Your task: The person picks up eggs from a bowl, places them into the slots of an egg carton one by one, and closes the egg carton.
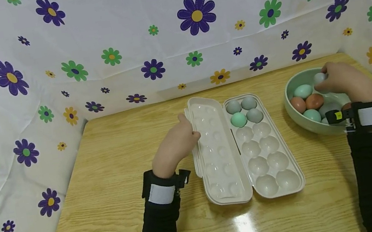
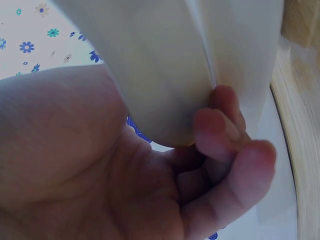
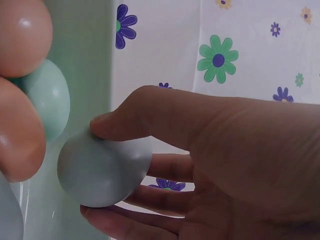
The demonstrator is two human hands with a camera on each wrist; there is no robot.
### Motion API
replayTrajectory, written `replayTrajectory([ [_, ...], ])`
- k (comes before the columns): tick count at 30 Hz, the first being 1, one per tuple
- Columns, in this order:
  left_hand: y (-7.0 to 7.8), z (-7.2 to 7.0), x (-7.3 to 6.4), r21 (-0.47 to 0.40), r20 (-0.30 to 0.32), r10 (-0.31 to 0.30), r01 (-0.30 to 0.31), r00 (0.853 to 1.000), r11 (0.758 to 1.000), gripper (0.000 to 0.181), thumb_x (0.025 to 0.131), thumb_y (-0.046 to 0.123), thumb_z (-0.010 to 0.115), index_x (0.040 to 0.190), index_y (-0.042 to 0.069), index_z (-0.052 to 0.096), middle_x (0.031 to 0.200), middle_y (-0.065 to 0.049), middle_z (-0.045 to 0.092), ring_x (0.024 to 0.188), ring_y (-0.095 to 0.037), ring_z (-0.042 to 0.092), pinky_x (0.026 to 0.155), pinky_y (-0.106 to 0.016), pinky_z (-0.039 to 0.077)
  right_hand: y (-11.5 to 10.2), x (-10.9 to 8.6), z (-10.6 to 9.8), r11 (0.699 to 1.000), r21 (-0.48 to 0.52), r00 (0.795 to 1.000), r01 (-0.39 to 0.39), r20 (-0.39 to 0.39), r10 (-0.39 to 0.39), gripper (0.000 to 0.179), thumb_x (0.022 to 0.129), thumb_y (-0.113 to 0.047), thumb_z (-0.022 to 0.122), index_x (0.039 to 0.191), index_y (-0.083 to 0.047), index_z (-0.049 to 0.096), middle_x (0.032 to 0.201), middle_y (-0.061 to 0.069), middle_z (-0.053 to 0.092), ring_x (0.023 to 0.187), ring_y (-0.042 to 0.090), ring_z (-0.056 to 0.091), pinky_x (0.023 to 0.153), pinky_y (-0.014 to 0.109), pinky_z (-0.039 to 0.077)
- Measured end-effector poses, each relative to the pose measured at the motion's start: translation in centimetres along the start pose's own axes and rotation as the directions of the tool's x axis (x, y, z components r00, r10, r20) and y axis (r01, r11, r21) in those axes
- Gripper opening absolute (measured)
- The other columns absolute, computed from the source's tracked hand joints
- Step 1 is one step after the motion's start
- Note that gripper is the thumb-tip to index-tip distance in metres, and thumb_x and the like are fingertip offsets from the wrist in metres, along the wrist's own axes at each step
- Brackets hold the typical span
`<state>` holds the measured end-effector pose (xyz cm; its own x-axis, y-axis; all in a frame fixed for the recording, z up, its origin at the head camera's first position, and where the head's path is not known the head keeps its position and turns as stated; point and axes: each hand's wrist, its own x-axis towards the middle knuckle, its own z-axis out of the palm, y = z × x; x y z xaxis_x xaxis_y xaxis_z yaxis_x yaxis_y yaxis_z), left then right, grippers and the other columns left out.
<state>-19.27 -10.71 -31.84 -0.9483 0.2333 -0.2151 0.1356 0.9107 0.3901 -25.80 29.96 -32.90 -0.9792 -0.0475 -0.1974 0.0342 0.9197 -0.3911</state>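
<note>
Pinched a grey egg point(image 1: 319, 78) in the fingers of the right hand point(image 1: 351, 81), at the far side of the green bowl point(image 1: 299, 124); gripped the lid point(image 1: 218, 152) of the open carton point(image 1: 258, 165) on the desk point(image 1: 109, 185) with the curled left hand point(image 1: 176, 146).

Carton point(image 1: 251, 148) (4 eggs point(image 1: 238, 120) inside) lies left of bowl point(image 1: 301, 125).
</note>
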Motion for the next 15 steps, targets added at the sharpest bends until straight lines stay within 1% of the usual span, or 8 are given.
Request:
replayTrajectory([
  [8,0.05,-0.03,-0.08,0.003,-0.003,-0.002,0.002,1.0,1.0,0.073,0.097,0.014,0.048,0.148,-0.02,0.008,0.054,0.001,0.038,0.043,-0.011,0.036,0.039,-0.02,0.026,-0.24,0.21,-0.12,1.0,0.001,1.0,0.022,0.013,-0.022,0.062,0.088,-0.021,0.057,0.127,0.024,0.041,0.114,0.045,0.05,0.091,0.049,0.048,0.081,0.065,0.047],
  [15,0.1,-0.1,-0.17,-0.012,-0.007,0.004,-0.004,1.0,1.0,0.073,0.097,0.012,0.048,0.148,-0.02,0.007,0.054,0.001,0.037,0.043,-0.011,0.036,0.039,-0.02,0.026,-0.67,-0.02,-0.3,0.999,0.013,0.999,0.037,0.002,-0.037,0.061,0.088,-0.021,0.056,0.127,0.023,0.04,0.115,0.044,0.049,0.093,0.049,0.048,0.081,0.065,0.046],
])
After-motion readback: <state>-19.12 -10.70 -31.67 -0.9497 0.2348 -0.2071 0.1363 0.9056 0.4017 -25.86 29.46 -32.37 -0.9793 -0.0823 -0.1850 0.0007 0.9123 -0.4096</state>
